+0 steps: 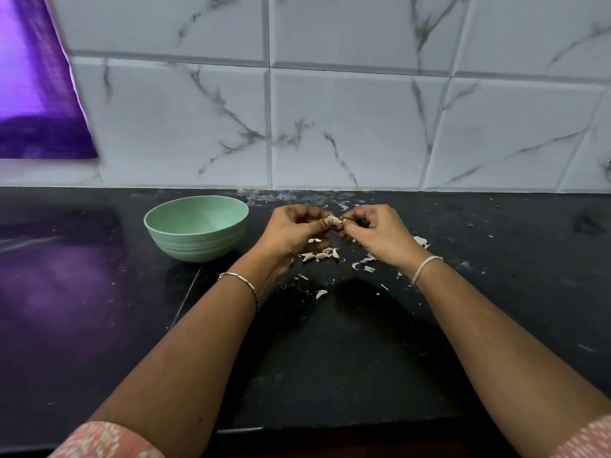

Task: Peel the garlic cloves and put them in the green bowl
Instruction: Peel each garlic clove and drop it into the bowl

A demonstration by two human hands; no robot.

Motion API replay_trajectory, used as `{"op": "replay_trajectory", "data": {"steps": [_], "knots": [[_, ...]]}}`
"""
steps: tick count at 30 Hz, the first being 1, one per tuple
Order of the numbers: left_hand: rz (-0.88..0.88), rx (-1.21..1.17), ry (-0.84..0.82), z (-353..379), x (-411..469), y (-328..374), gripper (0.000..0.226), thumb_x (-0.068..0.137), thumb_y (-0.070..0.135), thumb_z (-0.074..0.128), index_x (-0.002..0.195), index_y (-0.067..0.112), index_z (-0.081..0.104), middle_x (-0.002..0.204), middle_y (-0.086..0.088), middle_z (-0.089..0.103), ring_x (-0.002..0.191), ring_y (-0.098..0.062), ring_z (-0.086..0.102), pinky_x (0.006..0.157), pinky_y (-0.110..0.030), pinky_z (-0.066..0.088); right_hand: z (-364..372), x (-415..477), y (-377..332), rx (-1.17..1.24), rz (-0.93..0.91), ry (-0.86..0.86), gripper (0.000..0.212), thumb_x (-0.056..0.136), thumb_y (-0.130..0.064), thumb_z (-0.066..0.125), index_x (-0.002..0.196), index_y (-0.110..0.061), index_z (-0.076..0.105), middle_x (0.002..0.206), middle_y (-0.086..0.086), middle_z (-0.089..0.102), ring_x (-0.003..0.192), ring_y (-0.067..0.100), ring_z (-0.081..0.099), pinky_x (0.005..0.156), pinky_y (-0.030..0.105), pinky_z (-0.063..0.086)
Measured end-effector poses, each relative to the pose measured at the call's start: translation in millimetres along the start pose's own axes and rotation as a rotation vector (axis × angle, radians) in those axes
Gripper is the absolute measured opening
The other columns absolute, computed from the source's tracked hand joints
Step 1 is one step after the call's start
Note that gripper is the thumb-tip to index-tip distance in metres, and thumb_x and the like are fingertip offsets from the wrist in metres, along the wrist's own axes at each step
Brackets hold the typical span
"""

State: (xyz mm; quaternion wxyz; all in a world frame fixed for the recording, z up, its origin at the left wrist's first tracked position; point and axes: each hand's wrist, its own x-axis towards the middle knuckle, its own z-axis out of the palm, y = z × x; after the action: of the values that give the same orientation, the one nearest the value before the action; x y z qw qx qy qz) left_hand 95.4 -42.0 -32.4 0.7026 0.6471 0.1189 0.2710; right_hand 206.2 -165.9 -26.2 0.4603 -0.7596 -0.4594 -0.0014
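though pinched between both hands (335,226), pale, papery-skinned garlic clove (334,221)

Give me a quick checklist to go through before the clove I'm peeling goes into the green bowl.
1. Clove held: ok. The left hand and right hand both pinch the garlic clove between their fingertips.
2. Skin fully off: cannot tell. The fingers hide most of it.
3. Green bowl upright and open: ok. It stands on the black counter to the left of the left hand.
4. Bowl contents: ok. The visible inside looks empty.
5. Path to the bowl: ok. Nothing stands between the hands and the bowl.
6. More cloves waiting: ok. Pale cloves and loose peels lie under the hands.
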Motion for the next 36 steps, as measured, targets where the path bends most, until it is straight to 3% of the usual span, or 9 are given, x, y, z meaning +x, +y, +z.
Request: {"op": "replay_trajectory", "data": {"steps": [3, 8, 17, 21, 24, 27, 30, 33, 36], "knots": [[-0.056, -0.054, -0.035, -3.5, -0.2, 0.5, 0.006, 0.089, -0.004, 0.063, 0.088, 0.002, 0.065, 0.070, -0.005, 0.069, 0.062, -0.012, 0.062, 0.058, -0.025, 0.059, 0.7, 0.3, 1.8, 0.029, -0.020, -0.028, 0.014, 0.089, -0.010, 0.061, 0.085, -0.012, 0.074, 0.077, 0.003, 0.074, 0.079, 0.024, 0.070, 0.079, 0.041, 0.056], [-0.138, -0.089, -0.080, -9.7, 0.4, 2.5, 0.005, 0.090, 0.000, 0.062, 0.093, 0.002, 0.065, 0.076, -0.007, 0.070, 0.063, -0.011, 0.065, 0.064, -0.028, 0.061, 1.0, -2.3, -1.7, 0.146, -0.027, -0.088, 0.015, 0.092, -0.003, 0.058, 0.090, -0.010, 0.071, 0.076, 0.000, 0.071, 0.071, 0.005, 0.067, 0.078, 0.019, 0.054], [-0.164, -0.140, -0.115, -10.5, 0.0, 7.2, 0.006, 0.092, 0.003, 0.059, 0.092, 0.007, 0.064, 0.084, -0.007, 0.066, 0.059, -0.010, 0.063, 0.058, -0.030, 0.060, -0.2, -3.5, -8.9, 0.380, 0.069, -0.159, 0.019, 0.097, -0.005, 0.051, 0.086, -0.009, 0.066, 0.076, 0.003, 0.068, 0.068, 0.009, 0.060, 0.067, 0.019, 0.051], [-0.163, -0.121, -0.105, -6.9, -0.9, 6.2, 0.008, 0.093, 0.005, 0.059, 0.092, 0.012, 0.061, 0.082, -0.004, 0.065, 0.059, -0.013, 0.062, 0.058, -0.032, 0.060, -6.9, -0.2, -2.2, 0.103, 0.087, -0.128, 0.015, 0.099, -0.015, 0.051, 0.094, -0.016, 0.066, 0.079, -0.006, 0.063, 0.069, 0.008, 0.057, 0.063, 0.021, 0.048], [-0.171, -0.122, -0.098, -6.4, -1.3, 5.4, 0.008, 0.094, 0.006, 0.058, 0.093, 0.014, 0.060, 0.085, -0.005, 0.066, 0.059, -0.014, 0.065, 0.059, -0.034, 0.061, -17.3, 2.3, 8.4, -0.078, 0.018, -0.082, 0.014, 0.097, -0.022, 0.057, 0.102, -0.023, 0.070, 0.087, -0.009, 0.057, 0.081, 0.008, 0.055, 0.076, 0.025, 0.045], [-0.172, -0.123, -0.095, -5.7, -1.9, 4.7, 0.007, 0.093, 0.006, 0.059, 0.095, 0.012, 0.060, 0.090, -0.008, 0.072, 0.064, -0.018, 0.069, 0.060, -0.033, 0.061, -28.9, 5.2, 14.3, -0.303, -0.015, -0.082, 0.021, 0.095, -0.024, 0.060, 0.111, -0.018, 0.072, 0.096, -0.003, 0.052, 0.090, 0.012, 0.052, 0.085, 0.026, 0.041], [-0.175, -0.091, -0.042, -2.0, -2.4, 1.8, 0.009, 0.093, 0.001, 0.059, 0.095, 0.010, 0.061, 0.094, -0.011, 0.073, 0.066, -0.019, 0.070, 0.058, -0.029, 0.060, -38.3, 6.1, 20.0, -0.502, 0.034, -0.034, 0.018, 0.092, -0.028, 0.064, 0.101, -0.018, 0.075, 0.096, -0.003, 0.057, 0.087, 0.012, 0.052, 0.080, 0.024, 0.038], [-0.188, -0.052, -0.013, 2.9, -2.2, -2.3, 0.011, 0.093, 0.001, 0.058, 0.093, 0.010, 0.063, 0.091, -0.010, 0.073, 0.066, -0.019, 0.067, 0.058, -0.029, 0.059, -44.0, 3.7, 24.7, -0.545, 0.115, -0.001, 0.015, 0.081, -0.032, 0.076, 0.082, -0.017, 0.075, 0.079, -0.003, 0.068, 0.076, 0.013, 0.061, 0.071, 0.023, 0.042], [-0.190, -0.021, -0.002, 6.9, -1.8, -4.7, 0.016, 0.093, 0.001, 0.052, 0.095, 0.009, 0.065, 0.087, -0.009, 0.069, 0.061, -0.016, 0.062, 0.057, -0.030, 0.058, -45.0, 2.4, 25.1, -0.557, 0.142, 0.048, 0.027, 0.074, -0.034, 0.081, 0.064, -0.016, 0.064, 0.065, -0.004, 0.064, 0.068, 0.015, 0.061, 0.062, 0.025, 0.042]]}}
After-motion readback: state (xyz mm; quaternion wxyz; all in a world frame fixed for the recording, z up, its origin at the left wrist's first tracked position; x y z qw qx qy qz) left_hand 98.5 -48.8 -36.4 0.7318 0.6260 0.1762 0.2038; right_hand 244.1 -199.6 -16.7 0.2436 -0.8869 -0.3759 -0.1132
